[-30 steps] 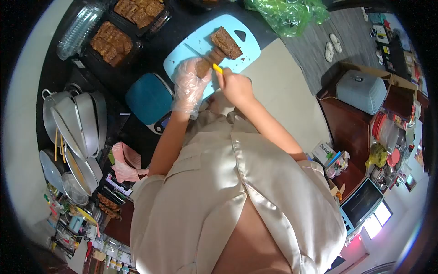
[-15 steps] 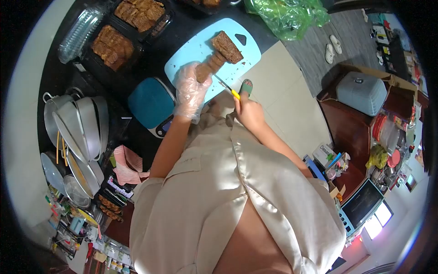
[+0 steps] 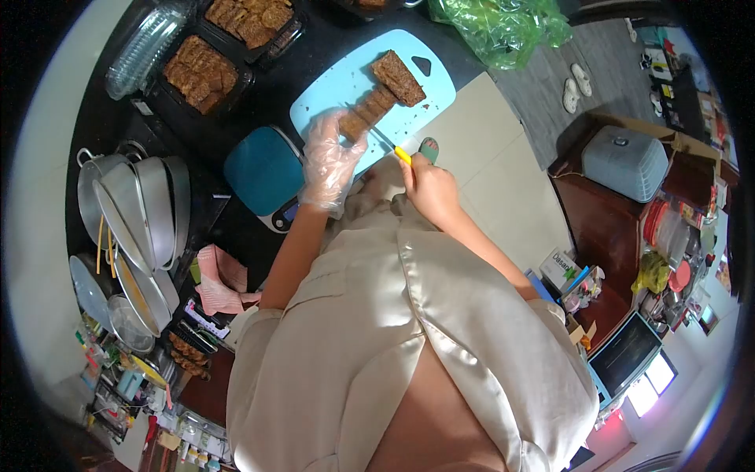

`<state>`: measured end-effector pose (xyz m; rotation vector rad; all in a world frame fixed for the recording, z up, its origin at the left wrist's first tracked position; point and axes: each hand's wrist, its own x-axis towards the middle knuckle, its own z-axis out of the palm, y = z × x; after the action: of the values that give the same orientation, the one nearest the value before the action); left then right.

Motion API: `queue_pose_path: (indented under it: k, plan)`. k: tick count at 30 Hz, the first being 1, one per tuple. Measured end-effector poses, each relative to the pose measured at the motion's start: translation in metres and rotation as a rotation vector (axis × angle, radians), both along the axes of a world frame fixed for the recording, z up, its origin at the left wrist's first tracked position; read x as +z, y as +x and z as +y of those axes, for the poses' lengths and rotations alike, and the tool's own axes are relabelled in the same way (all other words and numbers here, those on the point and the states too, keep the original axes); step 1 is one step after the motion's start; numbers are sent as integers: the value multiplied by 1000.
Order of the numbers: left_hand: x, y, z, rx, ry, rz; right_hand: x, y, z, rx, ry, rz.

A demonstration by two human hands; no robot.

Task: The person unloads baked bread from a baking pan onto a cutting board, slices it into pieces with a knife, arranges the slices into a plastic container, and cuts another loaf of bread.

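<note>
A light blue cutting board (image 3: 425, 102) lies on the dark counter at the top middle. On it rests a brown loaf piece (image 3: 398, 78), and beside that a row of brown slices (image 3: 370, 109). My left hand (image 3: 330, 161), in a clear plastic glove, has its fingers around the near end of the slices. My right hand (image 3: 431, 189) is bare and closed on the yellow handle of a knife (image 3: 403, 155). The blade points up and left, its tip close to the slices, partly hard to make out.
Left of the board are a teal-topped scale (image 3: 263, 171), black trays of brown slices (image 3: 200, 73) and a clear lid (image 3: 149, 51). Metal pans (image 3: 157, 208) stand at the left, a pink cloth (image 3: 221, 279) below. A green plastic bag (image 3: 503, 27) lies at the top.
The knife first lay across the slices, then was drawn back toward me on their near side; now it has shifted slightly up and left. The slices near my left hand look more spread out.
</note>
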<state>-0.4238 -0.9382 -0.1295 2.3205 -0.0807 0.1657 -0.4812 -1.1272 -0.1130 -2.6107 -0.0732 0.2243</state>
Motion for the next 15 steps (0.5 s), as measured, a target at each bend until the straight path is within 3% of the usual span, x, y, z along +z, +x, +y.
queue_pose_path:
  k: [4,11,15]
  plan:
    - [-10,0,2,-34,-20,-71,-5,37,25,63,-40,-96]
    - [-4,0,4,-52,12,-44,-12,-3,5,30,-40,-25]
    - [-3,1,3,-68,-36,-54,-30,30,37,38,-16,-78]
